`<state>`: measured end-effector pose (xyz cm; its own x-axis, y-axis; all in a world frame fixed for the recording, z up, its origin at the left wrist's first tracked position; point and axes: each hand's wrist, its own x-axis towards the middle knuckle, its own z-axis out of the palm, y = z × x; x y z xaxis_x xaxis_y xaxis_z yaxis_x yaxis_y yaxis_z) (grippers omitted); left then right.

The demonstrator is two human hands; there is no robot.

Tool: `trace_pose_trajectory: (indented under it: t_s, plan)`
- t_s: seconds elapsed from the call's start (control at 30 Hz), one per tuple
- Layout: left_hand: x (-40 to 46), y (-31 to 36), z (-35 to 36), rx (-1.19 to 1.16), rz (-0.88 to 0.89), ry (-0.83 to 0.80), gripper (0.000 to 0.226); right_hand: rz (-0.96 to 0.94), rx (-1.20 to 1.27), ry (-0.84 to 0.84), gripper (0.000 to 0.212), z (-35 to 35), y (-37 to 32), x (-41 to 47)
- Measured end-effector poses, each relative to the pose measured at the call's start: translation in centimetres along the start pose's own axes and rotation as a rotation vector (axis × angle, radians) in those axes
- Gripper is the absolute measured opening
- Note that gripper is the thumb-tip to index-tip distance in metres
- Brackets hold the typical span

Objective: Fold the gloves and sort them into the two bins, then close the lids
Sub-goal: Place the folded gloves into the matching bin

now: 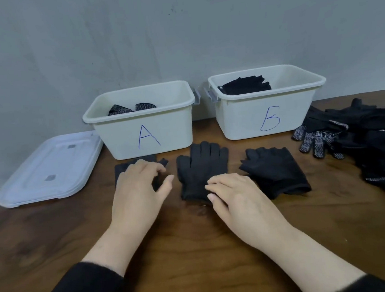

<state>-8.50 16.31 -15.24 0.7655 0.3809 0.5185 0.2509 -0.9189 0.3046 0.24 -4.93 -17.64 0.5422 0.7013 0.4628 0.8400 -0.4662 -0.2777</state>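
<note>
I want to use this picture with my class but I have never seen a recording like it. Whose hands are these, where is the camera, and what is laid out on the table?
There is no machine here. A person wears a camera on the head, looking down at their own two hands.

On the wooden table stand two open white bins, bin A and bin B, each already holding dark gloves. The white lids lie to the left, still off.

In front lie three black gloves. The left hand rests over the left glove, fingers curled; whether it grips is unclear. The right hand presses the cuff of the middle glove. The fingerless glove lies untouched. A pile of unsorted gloves waits on the right.
</note>
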Motion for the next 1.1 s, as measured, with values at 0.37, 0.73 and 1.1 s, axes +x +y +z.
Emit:
trace_pose_trajectory:
  t_s: [0.37, 0.73, 1.1]
  plan:
    - [-0.6, -4.0, -0.6, 0.121, -0.123, -0.264, 0.029, 0.023, 0.006, -0.126, 0.037, 1.0, -1.4, 0.4]
    - [1.2, 2.5, -1.9, -0.381, -0.138, 0.178, 0.013, 0.325, 0.559, 0.091, 0.039, -2.3, -2.1, 1.5]
    - [2.0, 13.4, 1.3, -0.970, -0.064, -0.058, 0.030, 0.692, 1.049, 0.463, 0.025, -11.0, 2.7, 1.6]
